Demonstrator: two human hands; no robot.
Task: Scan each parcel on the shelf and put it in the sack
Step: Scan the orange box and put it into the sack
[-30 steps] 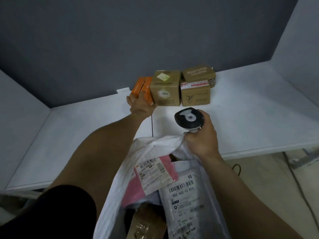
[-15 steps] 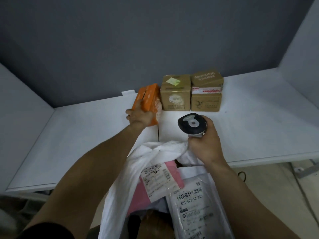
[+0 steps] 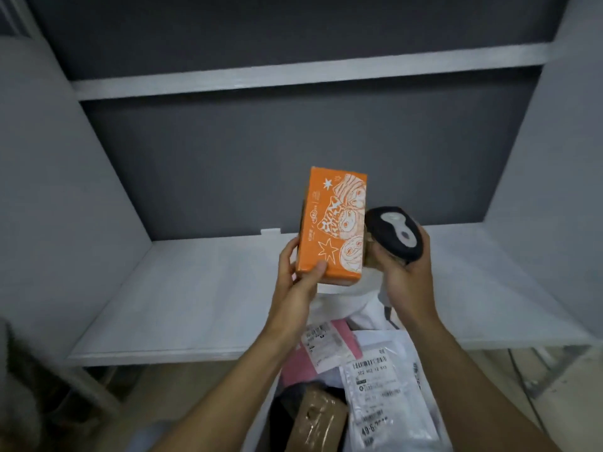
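Note:
My left hand (image 3: 298, 282) grips an orange box (image 3: 332, 223) with white cartoon drawings and holds it upright above the white shelf (image 3: 195, 295). Right beside it, my right hand (image 3: 403, 282) holds a black handheld scanner (image 3: 394, 234) whose head points at the box's right side. The white sack (image 3: 365, 305) hangs open below my hands at the shelf's front edge. Inside it lie a white mailer with a barcode label (image 3: 381, 396), a pink mailer (image 3: 310, 357) and a taped brown parcel (image 3: 318, 419). The orange box and scanner hide the brown boxes on the shelf.
A second white shelf board (image 3: 310, 73) runs above, against a dark grey back wall. Grey side panels close the bay on the left and right. A cable lies on the floor at the lower right (image 3: 522, 380).
My left hand has lifted the orange box off the shelf and turned it upright. My right hand has raised the scanner beside it and let go of the sack's edge. The camera tilted up.

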